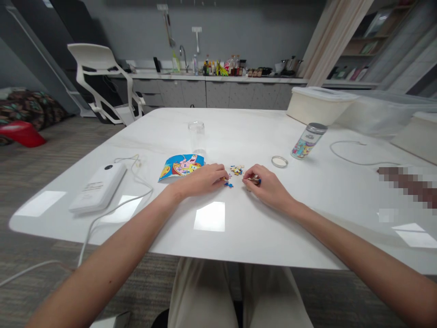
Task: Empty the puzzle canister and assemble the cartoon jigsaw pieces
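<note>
White tabletop (246, 241) | canister (308, 140) near round lid (279, 161) — right hand (269, 187) pinching jigsaw piece (254, 180)

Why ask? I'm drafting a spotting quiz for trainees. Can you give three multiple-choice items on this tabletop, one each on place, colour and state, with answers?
1. Where does the clear glass tumbler stand?
A. On the floor
B. On the white table, beyond the blue printed puzzle card
C. Inside the plastic tub

2. What colour is the lid of the cylindrical printed canister?
A. Grey
B. Red
C. Yellow

3. What is the right hand doing?
A. Gripping the canister
B. Lying open and empty
C. Pinching a small multicoloured jigsaw piece

Answers:
1. B, the tumbler shows on the tabletop past the card.
2. A, the lid looks grey.
3. C, the piece shows between its fingertips.
</note>
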